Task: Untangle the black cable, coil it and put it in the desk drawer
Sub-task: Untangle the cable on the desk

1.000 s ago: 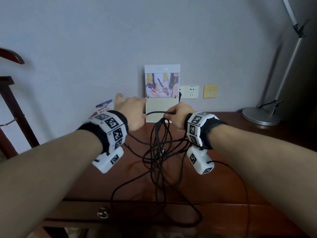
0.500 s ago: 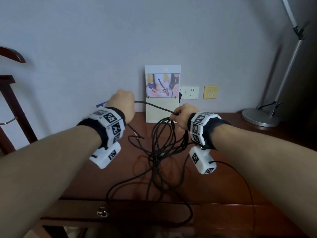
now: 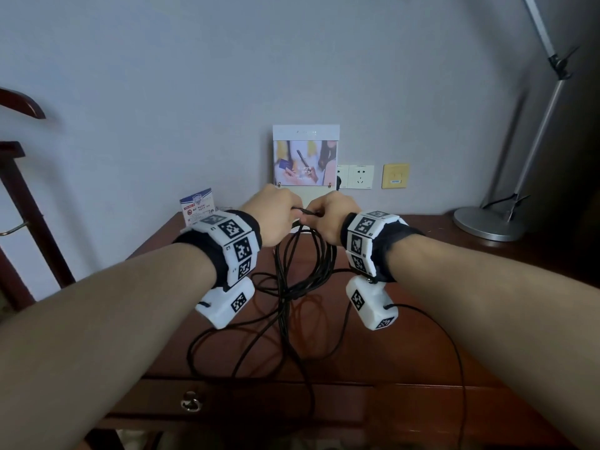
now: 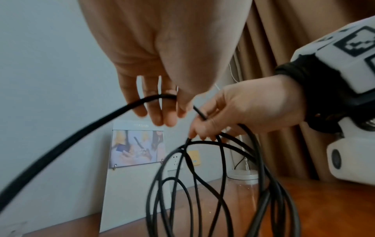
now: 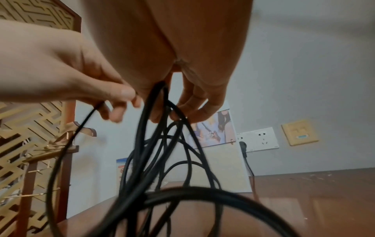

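Both hands meet above the back half of the desk (image 3: 422, 336), nearly knuckle to knuckle, raised clear of the wood. Left hand (image 3: 276, 216) has its fingers curled around one strand of the black cable (image 3: 285, 297), with the thumb pressing it against them, and that strand sweeps away from it in a long free arc in the left wrist view. Right hand (image 3: 329, 217) grips a gathered bunch of loops, its fingers (image 5: 190, 104) closed around several strands at once; the loops hang straight down beneath it and bunch together just below both wrists. Under the hands the cable spreads in loose loops across the desk, and some loops run over the near edge, down in front of the desk drawer (image 3: 253, 401), whose metal pull (image 3: 191, 401) sits below the left forearm. A thinner black lead trails from the right wrist unit toward the near right edge. Beyond the hands, close to the knuckles, a white picture stand (image 3: 306, 164) leans at the wall, with a small card (image 3: 198, 207) to the left of the left hand and wall sockets (image 3: 357, 176) just right of the stand. Well to the right of the right hand stands a lamp base (image 3: 483, 222); bare desk lies between it and the right forearm.
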